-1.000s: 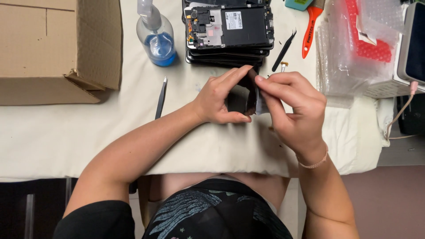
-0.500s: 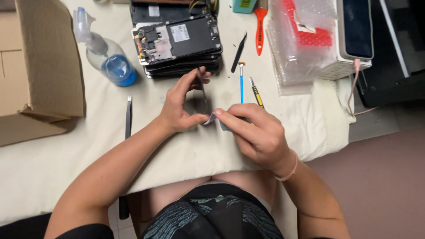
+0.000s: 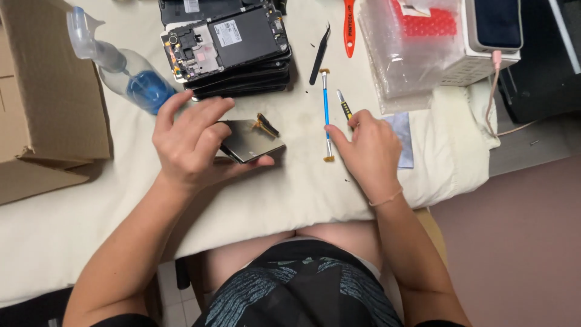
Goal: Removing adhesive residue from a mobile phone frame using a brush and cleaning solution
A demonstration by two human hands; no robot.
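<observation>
- The left hand [image 3: 190,142] cradles a flat, dark, glossy rectangular screen panel [image 3: 249,140] from beneath, thumb along its near edge and fingers spread wide above it; the panel sits tilted just above the worktop [image 3: 290,194], left of centre, probably so that its face stays off the cloth.
- A short gold-and-black ribbon connector [image 3: 265,125] sticks out of the panel's far right corner, left free rather than pinched.
- The right hand [image 3: 366,148] rests palm down with loosely curled fingers, holding nothing; its thumb touches the near end of a slim blue-handled screwdriver with brass tips [image 3: 326,114], which lies pointing far to near within easy reach.
- A yellow-and-black handled small tool [image 3: 345,108] lies just beside it, partly under the right hand's fingertips.
- A thin grey rectangular film sheet [image 3: 400,139] lies flat just right of that hand, out of the working spot.
- A stack of opened black phone frames with bare circuit boards [image 3: 227,48] sits at the far side, piled neatly so the near space stays open.
- A clear plastic squeeze bottle of blue liquid [image 3: 130,75] lies slanted to the far left, next to a brown cardboard box [image 3: 48,91].
- Black pointed tweezers [image 3: 319,54] and an orange-handled brush [image 3: 349,27] lie far of the screwdriver, beside crumpled clear bubble-wrap bags [image 3: 405,54].
</observation>
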